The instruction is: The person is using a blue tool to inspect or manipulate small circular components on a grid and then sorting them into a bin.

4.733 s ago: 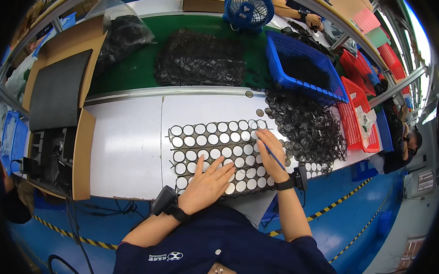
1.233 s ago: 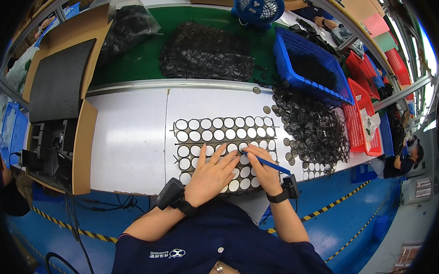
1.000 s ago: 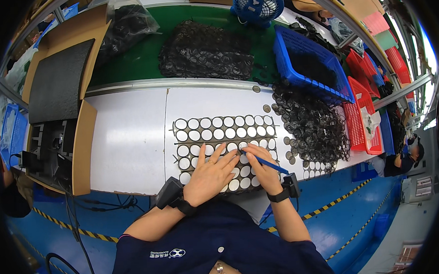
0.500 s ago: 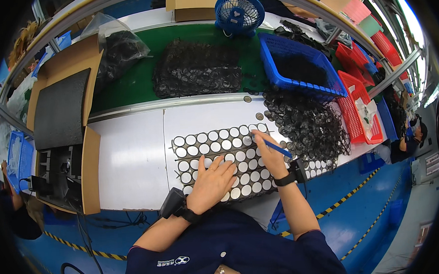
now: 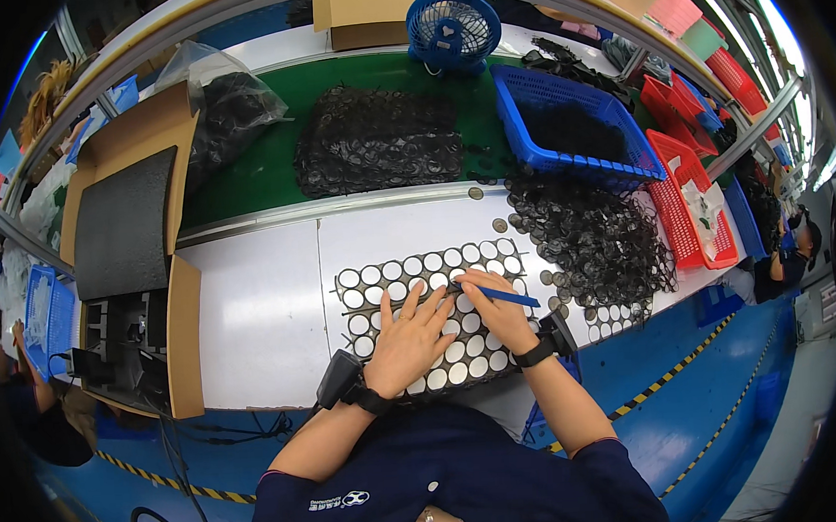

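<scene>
The perforated black sheet [image 5: 430, 321] lies pinned under the flat, spread left hand [image 5: 410, 341] while the right hand [image 5: 500, 313], fingers closed around a blue pen-like tool [image 5: 499, 295], should work hole by hole, steadily

Left hand [image 5: 410, 341] flat, right hand [image 5: 501, 313] pinched

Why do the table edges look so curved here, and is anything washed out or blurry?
Head view: the fisheye lens bows the white table toward a black rim; glare brightens its bare left part and the upper right corner; the left hand, right hand with its blue tool, and perforated sheet stay sharp.
</scene>
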Tool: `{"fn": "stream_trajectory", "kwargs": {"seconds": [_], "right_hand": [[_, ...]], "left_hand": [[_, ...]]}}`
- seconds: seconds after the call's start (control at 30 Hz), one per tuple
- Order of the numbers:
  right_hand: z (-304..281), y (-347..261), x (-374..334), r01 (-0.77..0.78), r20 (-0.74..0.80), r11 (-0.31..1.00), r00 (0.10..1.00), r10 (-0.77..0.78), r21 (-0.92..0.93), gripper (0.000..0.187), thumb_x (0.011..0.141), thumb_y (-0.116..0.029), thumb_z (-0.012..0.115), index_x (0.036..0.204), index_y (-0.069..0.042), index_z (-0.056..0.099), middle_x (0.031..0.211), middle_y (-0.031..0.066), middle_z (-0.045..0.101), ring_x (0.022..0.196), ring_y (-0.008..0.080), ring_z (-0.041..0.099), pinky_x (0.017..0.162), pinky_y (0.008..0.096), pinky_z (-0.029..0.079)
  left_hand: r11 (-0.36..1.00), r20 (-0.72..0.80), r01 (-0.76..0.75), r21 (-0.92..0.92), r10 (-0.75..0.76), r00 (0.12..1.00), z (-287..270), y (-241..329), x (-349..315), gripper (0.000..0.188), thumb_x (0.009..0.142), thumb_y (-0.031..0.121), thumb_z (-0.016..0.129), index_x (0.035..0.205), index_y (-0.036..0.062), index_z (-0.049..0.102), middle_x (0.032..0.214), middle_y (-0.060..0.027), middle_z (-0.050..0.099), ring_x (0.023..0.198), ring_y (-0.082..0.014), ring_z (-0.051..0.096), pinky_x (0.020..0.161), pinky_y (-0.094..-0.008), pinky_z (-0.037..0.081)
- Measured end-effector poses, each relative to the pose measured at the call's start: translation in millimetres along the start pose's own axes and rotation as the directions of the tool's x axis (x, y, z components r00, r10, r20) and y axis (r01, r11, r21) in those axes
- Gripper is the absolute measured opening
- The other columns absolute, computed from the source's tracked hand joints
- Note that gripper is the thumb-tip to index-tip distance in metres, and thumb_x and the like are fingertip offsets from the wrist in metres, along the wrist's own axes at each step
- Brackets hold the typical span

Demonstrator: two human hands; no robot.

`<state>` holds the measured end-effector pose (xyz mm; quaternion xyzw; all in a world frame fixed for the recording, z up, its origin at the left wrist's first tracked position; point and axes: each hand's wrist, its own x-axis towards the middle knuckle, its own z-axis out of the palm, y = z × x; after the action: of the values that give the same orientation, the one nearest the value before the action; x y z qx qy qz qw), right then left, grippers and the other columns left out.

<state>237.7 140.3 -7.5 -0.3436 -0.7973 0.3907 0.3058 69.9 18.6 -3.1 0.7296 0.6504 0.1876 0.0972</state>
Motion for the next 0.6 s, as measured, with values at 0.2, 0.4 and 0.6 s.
{"fn": "stream_trajectory", "kwargs": {"seconds": [0.2, 0.4, 0.6], "right_hand": [[6, -4, 3, 0.382, 0.071, 0.724, 0.904, -0.421, -0.575, 0.028, 0.092, -0.012, 0.068, 0.119, -0.007, 0.068, 0.116, 0.0093, 0.071, 0.12, 0.0289, 0.062, 0.109, 0.0482, 0.037], [-31, 15, 45, 0.008, -0.279, 0.998, 0.96, -0.025, -0.059, 0.021, 0.098, -0.014, 0.062, 0.111, 0.001, 0.07, 0.107, 0.0157, 0.072, 0.108, 0.0292, 0.067, 0.095, 0.0373, 0.049], [-2, 4, 31, -0.078, -0.047, 0.979, 0.995, 0.089, 0.19, 0.031, 0.102, -0.023, 0.059, 0.115, 0.002, 0.07, 0.107, 0.0146, 0.073, 0.097, 0.0242, 0.066, 0.087, 0.0345, 0.05]], "left_hand": [[0.999, 0.02, 0.0, 0.051, -0.001, 1.0, 1, 0, -2, 0.056, 0.099, 0.04, 0.058, 0.146, 0.0115, 0.05, 0.154, -0.0068, 0.045, 0.147, -0.0319, 0.033, 0.113, -0.0709, 0.021], [0.999, -0.051, -0.016, 0.035, 0.017, 0.999, 1, 1, -1, 0.052, 0.098, 0.039, 0.059, 0.142, 0.0117, 0.054, 0.152, -0.0065, 0.047, 0.146, -0.0314, 0.035, 0.112, -0.0714, 0.022], [0.998, -0.144, 0.007, 0.064, 0.003, 0.99, -8, -5, 16, 0.05, 0.095, 0.03, 0.065, 0.139, 0.0078, 0.055, 0.145, -0.0075, 0.053, 0.14, -0.0322, 0.043, 0.111, -0.0639, 0.031]]}}
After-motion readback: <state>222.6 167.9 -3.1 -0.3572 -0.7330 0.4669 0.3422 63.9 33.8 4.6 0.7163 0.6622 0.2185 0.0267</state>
